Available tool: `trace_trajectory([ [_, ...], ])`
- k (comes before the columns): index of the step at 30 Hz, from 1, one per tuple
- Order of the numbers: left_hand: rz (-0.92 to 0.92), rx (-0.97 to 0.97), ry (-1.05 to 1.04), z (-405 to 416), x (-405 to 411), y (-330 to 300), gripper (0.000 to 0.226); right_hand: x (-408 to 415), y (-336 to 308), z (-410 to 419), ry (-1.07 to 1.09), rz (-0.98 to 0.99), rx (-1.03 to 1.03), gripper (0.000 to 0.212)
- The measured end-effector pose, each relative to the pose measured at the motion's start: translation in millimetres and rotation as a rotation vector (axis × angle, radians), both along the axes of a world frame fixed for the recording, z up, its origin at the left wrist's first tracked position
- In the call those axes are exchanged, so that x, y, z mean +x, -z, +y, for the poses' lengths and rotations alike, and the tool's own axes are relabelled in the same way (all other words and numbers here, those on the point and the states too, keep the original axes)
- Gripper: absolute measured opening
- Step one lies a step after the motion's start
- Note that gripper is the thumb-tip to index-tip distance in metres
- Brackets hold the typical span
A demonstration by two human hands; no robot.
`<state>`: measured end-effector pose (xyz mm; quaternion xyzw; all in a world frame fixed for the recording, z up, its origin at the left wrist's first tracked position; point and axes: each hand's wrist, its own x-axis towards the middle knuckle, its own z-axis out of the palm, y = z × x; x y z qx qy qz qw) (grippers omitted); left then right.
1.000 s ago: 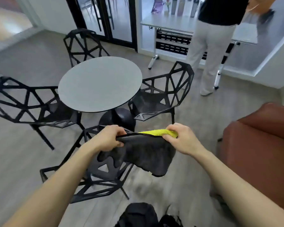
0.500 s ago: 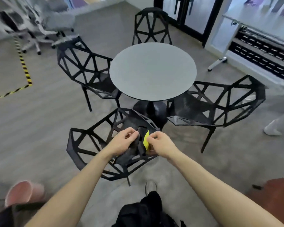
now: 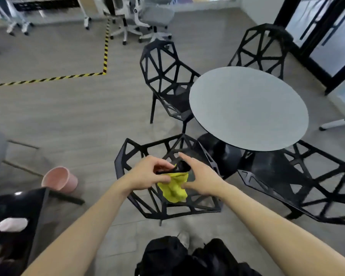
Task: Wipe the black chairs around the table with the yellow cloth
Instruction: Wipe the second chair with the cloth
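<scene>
Round table (image 3: 247, 108) with four black chairs (image 3: 167, 80); one yellow cloth (image 3: 174, 189).

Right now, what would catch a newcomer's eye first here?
The yellow cloth bunched between both hands, left hand and right hand, over the nearest black chair. Beyond it, the round grey table ringed by matching chairs, and yellow-black floor tape far left.

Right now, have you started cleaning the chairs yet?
Not yet. Nothing looks wiped. The left hand grips the yellow cloth, bunched above the nearest chair, and the right hand is at it too. All four black chairs around the table are left.
</scene>
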<state>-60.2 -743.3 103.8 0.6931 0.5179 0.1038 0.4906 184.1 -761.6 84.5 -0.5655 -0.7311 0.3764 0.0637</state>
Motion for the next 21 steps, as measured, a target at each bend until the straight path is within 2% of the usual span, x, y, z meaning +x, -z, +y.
trace_trajectory([
  [2,0.039,0.037,-0.046,-3,-9,-9,0.038,-9,2,22,-0.157,-0.087,0.082,0.04],
  [3,0.116,0.08,-0.059,-3,-14,-10,0.038,-11,0,30,-0.187,-0.107,0.117,0.032],
  [5,0.391,0.201,-0.027,2,-27,-7,0.029,-8,-6,45,-0.158,-0.053,0.113,0.042],
  [7,0.68,0.237,-0.017,4,-34,-5,0.015,-3,-14,57,-0.154,0.062,0.081,0.044],
  [10,0.909,0.274,-0.052,-2,-29,-3,0.018,2,-17,69,-0.338,0.078,0.182,0.033],
  [11,0.9,0.292,-0.079,-5,-25,-7,0.018,5,-17,72,-0.402,0.082,0.211,0.03],
  [13,0.756,0.305,-0.152,-11,-17,-14,0.015,14,-16,76,-0.44,0.142,0.194,0.024],
  [15,0.594,0.265,-0.282,-19,-11,-23,0.018,22,-19,80,-0.374,0.207,0.11,0.023],
  [17,0.518,0.236,-0.355,-21,-8,-34,0.021,27,-23,89,-0.342,0.223,0.065,0.025],
  [19,0.565,0.203,-0.334,-25,-2,-40,0.022,29,-29,96,-0.367,0.184,0.09,0.022],
  [21,0.639,0.262,-0.34,-29,2,-50,0.019,36,-44,100,-0.369,0.219,0.109,0.015],
])
